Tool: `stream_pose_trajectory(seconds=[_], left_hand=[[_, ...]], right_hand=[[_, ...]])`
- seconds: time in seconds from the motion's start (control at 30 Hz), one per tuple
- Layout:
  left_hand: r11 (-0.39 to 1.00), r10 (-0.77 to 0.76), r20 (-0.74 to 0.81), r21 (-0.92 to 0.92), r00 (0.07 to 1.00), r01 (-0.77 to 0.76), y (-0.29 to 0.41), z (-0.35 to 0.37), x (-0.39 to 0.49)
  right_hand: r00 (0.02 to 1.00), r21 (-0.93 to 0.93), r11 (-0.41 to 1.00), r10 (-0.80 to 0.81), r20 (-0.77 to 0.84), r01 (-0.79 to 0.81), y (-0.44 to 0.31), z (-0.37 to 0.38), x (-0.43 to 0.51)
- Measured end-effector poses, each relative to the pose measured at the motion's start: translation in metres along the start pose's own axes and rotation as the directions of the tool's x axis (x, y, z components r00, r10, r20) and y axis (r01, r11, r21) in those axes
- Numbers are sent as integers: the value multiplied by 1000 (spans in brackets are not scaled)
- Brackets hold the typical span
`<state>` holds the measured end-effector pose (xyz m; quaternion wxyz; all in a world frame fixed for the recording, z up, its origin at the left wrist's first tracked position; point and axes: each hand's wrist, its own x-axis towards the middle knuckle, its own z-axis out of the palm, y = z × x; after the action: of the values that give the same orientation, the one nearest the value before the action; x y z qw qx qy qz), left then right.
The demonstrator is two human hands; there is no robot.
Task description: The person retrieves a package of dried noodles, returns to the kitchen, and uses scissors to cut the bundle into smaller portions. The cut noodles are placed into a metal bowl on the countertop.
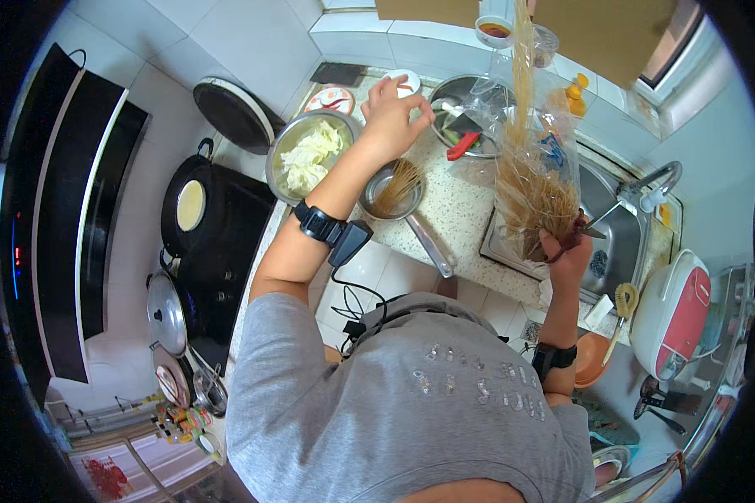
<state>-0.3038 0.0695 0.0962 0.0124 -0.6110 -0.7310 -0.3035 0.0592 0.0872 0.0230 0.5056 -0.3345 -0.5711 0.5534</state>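
My right hand [566,246] grips a pair of scissors [594,227] by the handles, against the lower end of a clear plastic bag of dried noodles [535,188] beside the sink. Long strands stick up out of the bag towards the window sill. My left hand [399,119] holds nothing; its fingers are spread and bent above the counter, left of the bag. Below it a steel saucepan [384,188] holds a bundle of dry noodles [401,187]. A metal bowl of cabbage leaves [308,157] lies under my left forearm. A red-handled knife [463,146] rests on a steel basin [443,129].
The stove at left bears a black wok [175,236] with a pale round item and a lidded pot [167,314]. A tap [654,182] stands over the steel sink [623,251]. A red-and-white rice cooker [673,314] is at right. Small plates [330,97] stand by the wall.
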Motion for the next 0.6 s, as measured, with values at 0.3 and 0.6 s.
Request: stream_pose_trajectory(seconds=[0.3,0.6], left_hand=[[519,-338,192,-779,922,352,-36,-25,-14],[655,-146,-282,-746,948,-121,11,-70,-8]], right_hand=[[987,-27,991,133,95,-131,7,10,7],[910,-104,969,246,335,-224,-1,21,34]])
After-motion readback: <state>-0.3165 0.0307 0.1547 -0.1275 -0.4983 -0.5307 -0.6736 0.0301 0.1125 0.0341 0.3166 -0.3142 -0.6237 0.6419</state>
